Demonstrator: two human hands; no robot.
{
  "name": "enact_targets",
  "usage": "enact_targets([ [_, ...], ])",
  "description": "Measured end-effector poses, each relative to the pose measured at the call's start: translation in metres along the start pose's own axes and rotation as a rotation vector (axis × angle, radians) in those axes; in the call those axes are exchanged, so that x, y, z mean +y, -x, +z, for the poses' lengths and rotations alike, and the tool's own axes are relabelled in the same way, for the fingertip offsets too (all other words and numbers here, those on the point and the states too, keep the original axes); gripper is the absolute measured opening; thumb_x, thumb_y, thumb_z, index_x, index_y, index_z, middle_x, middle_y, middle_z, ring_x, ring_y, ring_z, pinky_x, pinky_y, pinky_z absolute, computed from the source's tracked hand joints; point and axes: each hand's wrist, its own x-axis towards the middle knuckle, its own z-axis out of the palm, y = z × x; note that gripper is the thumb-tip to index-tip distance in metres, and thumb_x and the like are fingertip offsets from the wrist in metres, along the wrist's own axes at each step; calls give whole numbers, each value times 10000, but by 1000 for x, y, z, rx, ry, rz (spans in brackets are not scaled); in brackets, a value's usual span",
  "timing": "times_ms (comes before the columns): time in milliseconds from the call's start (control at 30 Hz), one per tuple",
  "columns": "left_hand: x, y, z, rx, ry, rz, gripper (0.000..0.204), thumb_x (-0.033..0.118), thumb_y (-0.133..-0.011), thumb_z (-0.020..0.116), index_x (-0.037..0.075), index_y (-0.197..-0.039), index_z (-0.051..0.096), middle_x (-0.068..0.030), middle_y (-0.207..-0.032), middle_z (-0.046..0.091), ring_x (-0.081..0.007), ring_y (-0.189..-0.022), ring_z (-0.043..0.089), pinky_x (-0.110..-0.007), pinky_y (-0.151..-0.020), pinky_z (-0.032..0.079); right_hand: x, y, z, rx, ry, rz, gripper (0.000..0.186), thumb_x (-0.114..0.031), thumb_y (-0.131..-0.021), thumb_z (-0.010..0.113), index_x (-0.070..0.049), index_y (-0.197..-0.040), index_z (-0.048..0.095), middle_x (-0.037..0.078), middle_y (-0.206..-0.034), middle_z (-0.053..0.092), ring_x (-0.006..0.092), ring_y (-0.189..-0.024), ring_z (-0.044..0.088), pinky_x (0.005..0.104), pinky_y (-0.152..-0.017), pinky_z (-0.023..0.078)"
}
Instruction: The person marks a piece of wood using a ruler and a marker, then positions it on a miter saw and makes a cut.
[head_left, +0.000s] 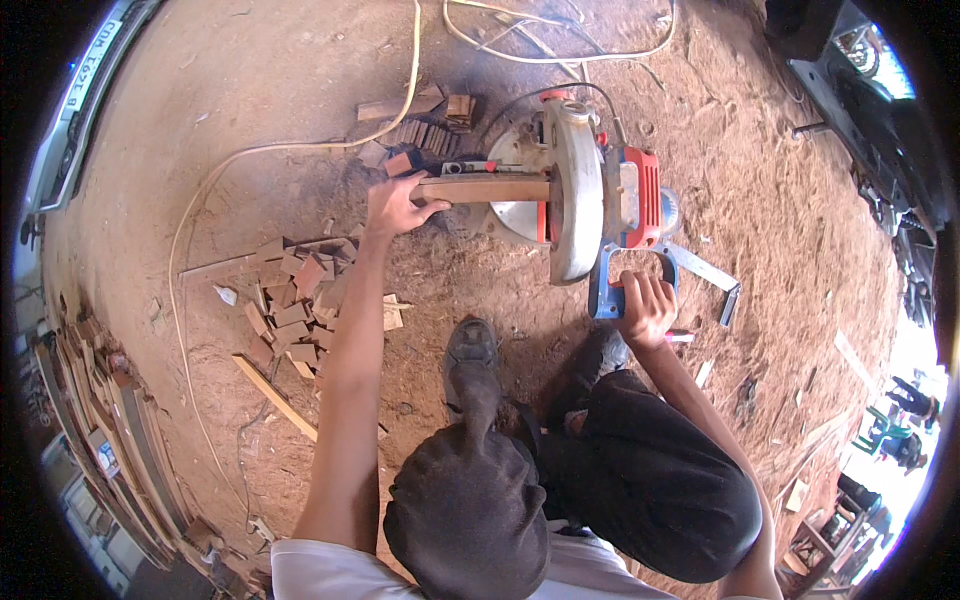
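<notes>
My left hand [400, 208] grips the left end of a narrow wooden board [490, 189], which lies across the base of a miter saw [572, 200] and runs to its pale guard. My right hand [645, 305] is wrapped round the saw's blue handle [600, 285], low on the right side. The saw has a red motor housing [638, 195] and a silver arm [700, 262] reaching out to the right. Whether the board's right end touches the blade is hidden by the guard.
Wood offcuts [295, 320] lie left of my feet, with stacked pieces [425, 135] beyond the saw. A yellow cord [300, 147] loops over the dirt floor. Long boards [110, 440] lie at left. Vehicles [75, 120] stand at both edges. People [905, 440] appear at far right.
</notes>
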Motion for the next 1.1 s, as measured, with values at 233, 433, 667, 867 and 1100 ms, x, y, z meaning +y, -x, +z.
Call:
enact_targets([
  [233,-9,0,8,104,-73,73,742,761,-751,769,146,-1167,760,-104,-728,752,-309,-745,767,-437,-658,596,0,2,2,18,6,-8,216,-148,-826,635,-41,-1013,660,49,-785,605,201,-680,613,354,-637,448],
  [433,-7,0,4,24,-21,16,885,768,-709,795,44,-1217,755,-172,-859,782,-320,-797,781,-447,-728,617,0,5,2,-25,25,8,222,-154,-826,632,-52,-1021,661,47,-790,598,200,-691,614,353,-646,450],
  [667,-14,0,13,86,-5,60,772,757,-721,793,112,-1145,770,-136,-782,763,-326,-746,765,-450,-674,599,3,11,6,-61,6,35,229,-212,-797,715,-73,-962,636,68,-826,646,255,-716,630,387,-684,460],
  [867,-18,-1,17,62,-15,56,853,766,-715,795,63,-1196,760,-159,-810,772,-324,-764,773,-446,-702,608,5,16,12,-26,12,31,253,-222,-782,731,-78,-969,637,70,-840,653,254,-720,633,386,-686,461],
  [1100,-23,0,20,77,-49,56,867,775,-712,789,62,-1204,760,-165,-848,782,-319,-787,778,-438,-724,615,-2,10,9,-58,-14,61,232,-193,-775,718,-91,-964,633,65,-841,651,261,-720,632,397,-684,457],
])
